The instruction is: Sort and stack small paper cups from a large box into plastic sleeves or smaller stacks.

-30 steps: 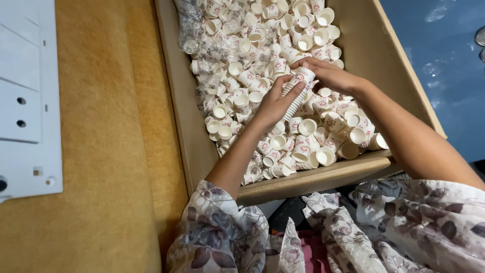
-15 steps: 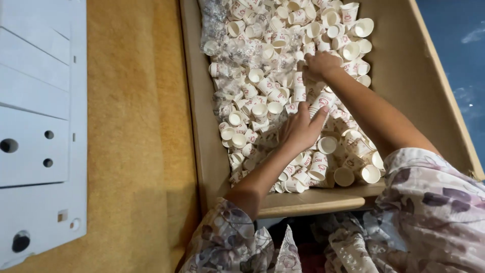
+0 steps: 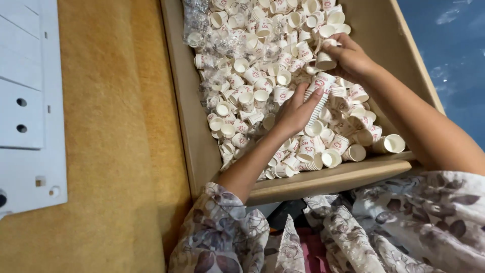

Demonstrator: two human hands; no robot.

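In the head view, a shallow cardboard box (image 3: 197, 136) with plain brown walls lay on a rough, ochre, carpet-like surface (image 3: 111, 151). It was filled with many small white paper cups (image 3: 242, 81), each a short cone shape with a red printed mark; some near the far left corner were still under crinkled clear plastic wrap (image 3: 202, 30). The left hand (image 3: 295, 111) was near the middle of the box, its fingers curled around a nested stack of cups (image 3: 319, 96), which stood tilted, with ribbed rims showing along its side. The right hand (image 3: 348, 58) was just beyond it, toward the far right wall, and its fingers pinched a single cup (image 3: 325, 61) close to the top of the stack. Both forearms came out of soft sleeves (image 3: 222, 232) with a grey floral pattern at the near edge. A flat white panel (image 3: 25, 101) with round holes lay along the left side of the surface.

Compared with half a second earlier, the right hand had moved away from the loose pile and now carried one cup, while the left hand kept its grasp on the stack.
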